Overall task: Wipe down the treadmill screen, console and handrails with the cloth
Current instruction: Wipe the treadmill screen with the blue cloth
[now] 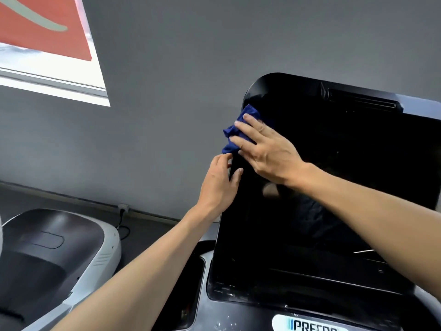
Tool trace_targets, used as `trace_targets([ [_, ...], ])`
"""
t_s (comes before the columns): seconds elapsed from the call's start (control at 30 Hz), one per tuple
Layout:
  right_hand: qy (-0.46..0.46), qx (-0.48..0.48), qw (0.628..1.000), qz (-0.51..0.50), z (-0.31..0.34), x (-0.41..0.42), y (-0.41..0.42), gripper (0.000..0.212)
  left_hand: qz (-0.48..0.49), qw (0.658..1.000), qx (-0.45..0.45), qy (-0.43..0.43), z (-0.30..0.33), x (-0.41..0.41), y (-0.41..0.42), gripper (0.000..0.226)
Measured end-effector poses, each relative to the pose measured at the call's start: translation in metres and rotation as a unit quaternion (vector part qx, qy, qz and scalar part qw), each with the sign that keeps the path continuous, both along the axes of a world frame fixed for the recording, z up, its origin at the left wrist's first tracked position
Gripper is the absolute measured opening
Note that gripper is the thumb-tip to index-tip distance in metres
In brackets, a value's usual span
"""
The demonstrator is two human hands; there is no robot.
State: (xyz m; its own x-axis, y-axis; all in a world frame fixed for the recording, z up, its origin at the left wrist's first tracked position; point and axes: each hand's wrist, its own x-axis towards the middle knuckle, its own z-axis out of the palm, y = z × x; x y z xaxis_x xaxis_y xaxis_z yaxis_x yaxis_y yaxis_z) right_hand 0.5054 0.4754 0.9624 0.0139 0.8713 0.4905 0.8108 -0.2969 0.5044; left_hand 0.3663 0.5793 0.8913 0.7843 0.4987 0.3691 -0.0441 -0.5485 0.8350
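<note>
- Grey wall [191,68] fills the background, with a bright window [47,56] at upper left and a second machine [59,247] low on the left.
- The right hand [267,149] lies with straight fingers flat on the blue cloth [235,132], pressing it against the upper left of the dark screen [322,187], apparently to keep broad contact for wiping.
- The left hand [219,185] grips the screen's left edge, likely steadying it.
- Below, the console [238,316] looks speckled and unwiped.

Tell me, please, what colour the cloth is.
Dark blue cloth, seen in the head view.
</note>
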Motion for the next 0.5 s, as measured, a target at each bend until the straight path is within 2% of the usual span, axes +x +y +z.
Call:
trace_targets([
  [0.1, -0.027, -0.031, 0.999, 0.004, 0.021, 0.009, -0.003, 0.042, 0.020, 0.999, 0.011, 0.027, -0.001, 0.007, -0.002, 0.054],
  [0.2, -0.026, 0.013, 0.998, -0.056, 0.049, 0.027, 0.012, 0.045, 0.039, 0.998, 0.022, 0.042, 0.003, 0.012, -0.005, 0.062],
  [0.33, 0.041, 0.114, 0.984, -0.133, 0.052, 0.025, 0.023, 0.049, 0.050, 0.996, 0.061, 0.050, 0.010, 0.014, -0.006, 0.060],
  [0.4, 0.027, 0.140, 0.984, -0.103, 0.031, 0.013, 0.018, 0.044, 0.053, 0.995, 0.074, 0.049, 0.010, 0.014, -0.005, 0.059],
  [0.5, -0.019, 0.101, 0.994, -0.037, 0.010, 0.009, 0.007, 0.038, 0.047, 0.994, 0.082, 0.053, 0.011, 0.015, -0.002, 0.058],
])
